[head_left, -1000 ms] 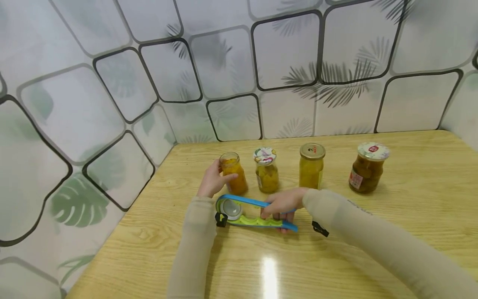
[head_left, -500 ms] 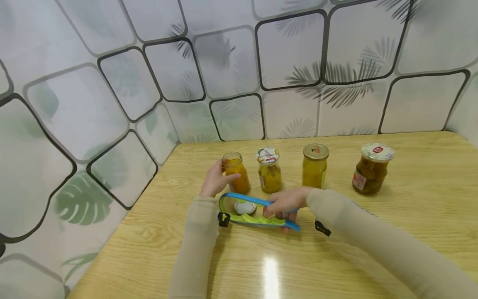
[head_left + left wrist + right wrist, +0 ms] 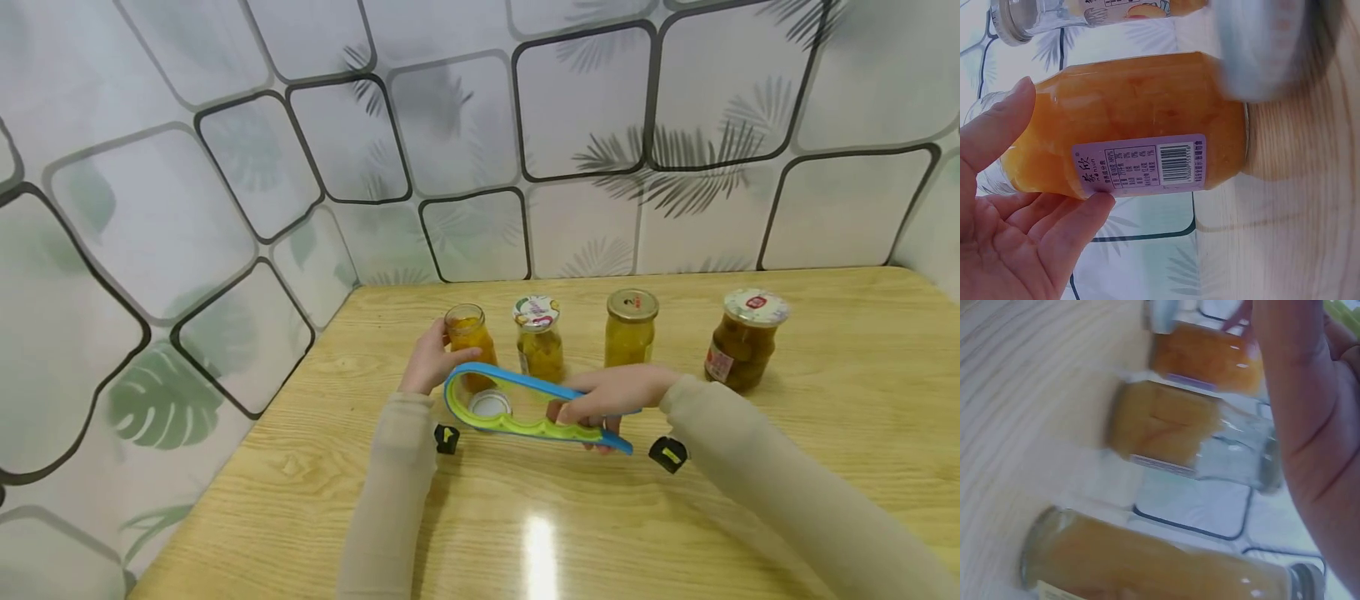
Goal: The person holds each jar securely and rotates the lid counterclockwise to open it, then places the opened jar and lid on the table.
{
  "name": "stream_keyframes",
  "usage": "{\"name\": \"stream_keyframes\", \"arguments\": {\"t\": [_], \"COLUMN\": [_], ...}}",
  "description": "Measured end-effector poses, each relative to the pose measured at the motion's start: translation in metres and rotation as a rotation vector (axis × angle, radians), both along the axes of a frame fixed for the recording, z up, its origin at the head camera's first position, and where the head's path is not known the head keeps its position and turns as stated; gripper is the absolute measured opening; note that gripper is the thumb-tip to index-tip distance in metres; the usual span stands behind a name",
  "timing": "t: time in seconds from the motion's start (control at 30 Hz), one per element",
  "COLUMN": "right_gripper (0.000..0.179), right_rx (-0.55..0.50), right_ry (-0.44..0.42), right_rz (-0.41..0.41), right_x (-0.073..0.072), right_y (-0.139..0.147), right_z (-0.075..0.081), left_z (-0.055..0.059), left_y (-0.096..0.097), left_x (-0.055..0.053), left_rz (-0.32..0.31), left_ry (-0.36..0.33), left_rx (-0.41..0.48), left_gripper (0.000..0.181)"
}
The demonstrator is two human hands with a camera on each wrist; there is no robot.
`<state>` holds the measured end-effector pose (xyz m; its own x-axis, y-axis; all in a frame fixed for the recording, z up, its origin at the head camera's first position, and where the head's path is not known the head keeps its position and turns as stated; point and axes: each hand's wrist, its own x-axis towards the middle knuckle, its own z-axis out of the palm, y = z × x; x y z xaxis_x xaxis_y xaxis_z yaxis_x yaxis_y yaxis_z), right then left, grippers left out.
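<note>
My left hand (image 3: 435, 360) grips a lidless glass jar of orange fruit (image 3: 468, 340) that stands upright at the left. Thumb and fingers lie around its upper part in the left wrist view, above a purple label. My right hand (image 3: 613, 394) holds a blue and green jar opener (image 3: 525, 382) by its handles, its rounded loop pointing left toward the jar. Through that loop, in the head view, shows a round lid (image 3: 490, 404), pale inner face up, in front of the jar. Close and blurred, the lid (image 3: 1279, 50) also appears in the left wrist view.
To the right stand a jar with a floral lid (image 3: 539, 357), a gold-lidded jar of yellow fruit (image 3: 630, 333) and a darker jar with a white lid (image 3: 741, 348). A patterned wall (image 3: 577, 225) rises behind the wooden table (image 3: 300, 500).
The lid has dropped out of the opener's loop, from tilted to lying flatter. My right hand has moved up and right with the opener. My left hand has stayed on the jar.
</note>
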<state>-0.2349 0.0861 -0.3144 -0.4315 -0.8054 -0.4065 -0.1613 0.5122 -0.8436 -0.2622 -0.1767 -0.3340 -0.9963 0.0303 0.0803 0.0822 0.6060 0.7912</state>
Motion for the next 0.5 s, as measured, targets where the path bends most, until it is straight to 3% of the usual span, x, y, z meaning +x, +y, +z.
{"name": "stream_keyframes", "arguments": {"t": [0.2,0.5], "right_gripper": [0.037,0.016], "right_rx": [-0.076,-0.131], "right_ry": [0.124,0.498], "right_rz": [-0.054,-0.051], "right_x": [0.01,0.027], "right_y": [0.019,0.047], "right_z": [0.009,0.024], "left_z": [-0.002,-0.003], "left_y": [0.0,0.001], "left_x": [-0.003,-0.004], "left_rz": [0.011,0.017], "left_ry": [0.034,-0.004], "left_rx": [-0.032,0.001], "left_gripper": [0.048,0.054]}}
